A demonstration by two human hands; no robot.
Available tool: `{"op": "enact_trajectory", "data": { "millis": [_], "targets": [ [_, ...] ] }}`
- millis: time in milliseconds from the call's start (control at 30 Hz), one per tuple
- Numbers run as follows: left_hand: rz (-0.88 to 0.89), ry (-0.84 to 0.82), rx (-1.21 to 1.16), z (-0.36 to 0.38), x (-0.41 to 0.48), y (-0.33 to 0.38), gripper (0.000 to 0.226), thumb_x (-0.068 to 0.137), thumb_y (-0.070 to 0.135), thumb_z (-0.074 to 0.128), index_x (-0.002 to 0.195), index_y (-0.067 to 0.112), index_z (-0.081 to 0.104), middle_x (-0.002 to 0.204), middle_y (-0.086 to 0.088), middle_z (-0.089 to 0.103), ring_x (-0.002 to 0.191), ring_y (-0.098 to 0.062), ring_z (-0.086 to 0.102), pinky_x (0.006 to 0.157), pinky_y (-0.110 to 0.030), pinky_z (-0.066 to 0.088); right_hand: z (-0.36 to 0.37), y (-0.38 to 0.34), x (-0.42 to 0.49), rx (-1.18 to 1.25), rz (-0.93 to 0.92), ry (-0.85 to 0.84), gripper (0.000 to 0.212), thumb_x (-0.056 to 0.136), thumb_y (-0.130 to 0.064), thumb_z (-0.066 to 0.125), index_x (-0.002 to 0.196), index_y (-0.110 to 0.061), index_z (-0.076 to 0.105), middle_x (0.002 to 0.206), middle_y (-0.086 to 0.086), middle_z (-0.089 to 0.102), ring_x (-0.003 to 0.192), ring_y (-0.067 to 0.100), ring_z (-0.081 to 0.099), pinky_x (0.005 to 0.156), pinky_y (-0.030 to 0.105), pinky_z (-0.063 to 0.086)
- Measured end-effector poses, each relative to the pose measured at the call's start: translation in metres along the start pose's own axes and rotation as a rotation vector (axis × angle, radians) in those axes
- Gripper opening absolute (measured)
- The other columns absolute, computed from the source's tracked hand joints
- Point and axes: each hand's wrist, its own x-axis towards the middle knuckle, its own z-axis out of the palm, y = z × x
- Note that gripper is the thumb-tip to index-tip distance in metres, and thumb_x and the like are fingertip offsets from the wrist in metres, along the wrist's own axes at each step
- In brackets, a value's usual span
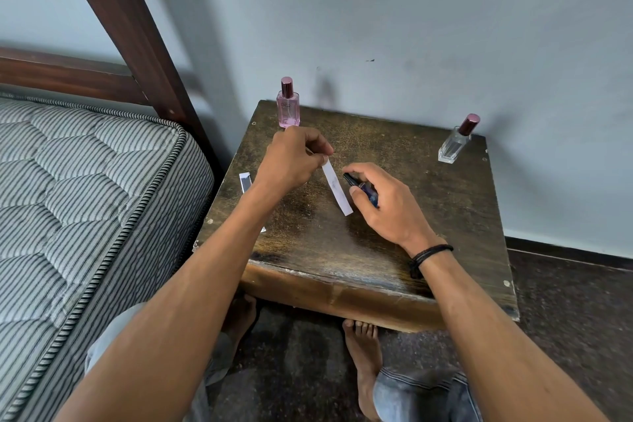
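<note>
My left hand [291, 161] pinches the top end of a white paper strip [337, 188] that hangs down over the dark wooden table [428, 216]. Just to the right of the strip, my right hand [383, 202] grips a small dark blue spray bottle [363, 186], its nozzle end pointing toward the strip. A pink perfume bottle [288, 104] with a maroon cap stands at the table's back left, right behind my left hand. A clear perfume bottle [457, 140] with a maroon cap stands at the back right corner.
Another paper strip [245, 180] lies near the table's left edge, partly under my left forearm. A striped mattress [85, 199] in a dark wooden bed frame [137, 44] lies close on the left. The wall is right behind the table. My bare feet [363, 349] rest on the floor below.
</note>
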Motion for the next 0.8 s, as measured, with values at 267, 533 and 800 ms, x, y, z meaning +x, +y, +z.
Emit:
{"op": "enact_trajectory", "data": {
  "millis": [267, 533, 800],
  "targets": [
    [0.002, -0.007, 0.006, 0.0021, 0.0002, -0.0009, 0.023, 0.088, 0.009, 0.076, 0.081, 0.03, 0.071, 0.086, 0.014, 0.07, 0.086, -0.006, 0.069, 0.087, -0.031, 0.059, -0.0003, 0.0002, 0.0005, 0.009, 0.011, -0.015, 0.035, 0.1, -0.02, 0.059, 0.135, -0.022, 0.058, 0.131, -0.009, 0.063, 0.107, 0.013, 0.064, 0.091, 0.041, 0.056],
    [0.004, -0.007, 0.023, 0.0029, 0.0007, -0.0015, 0.021, 0.088, 0.009, 0.075, 0.082, 0.029, 0.071, 0.086, 0.015, 0.069, 0.086, -0.006, 0.069, 0.088, -0.032, 0.059, -0.0012, -0.0001, 0.001, 0.013, 0.022, 0.008, 0.033, 0.099, -0.02, 0.06, 0.132, -0.025, 0.061, 0.13, -0.012, 0.064, 0.106, 0.007, 0.063, 0.09, 0.032, 0.055],
    [0.009, -0.004, 0.071, 0.0075, 0.0009, -0.0046, 0.021, 0.088, 0.01, 0.075, 0.082, 0.03, 0.071, 0.082, 0.018, 0.067, 0.083, -0.004, 0.067, 0.088, -0.033, 0.058, -0.0011, 0.0002, 0.0011, 0.019, 0.023, 0.018, 0.033, 0.098, -0.02, 0.062, 0.13, -0.026, 0.062, 0.114, -0.021, 0.058, 0.098, 0.002, 0.061, 0.083, 0.027, 0.053]
  ]
}}
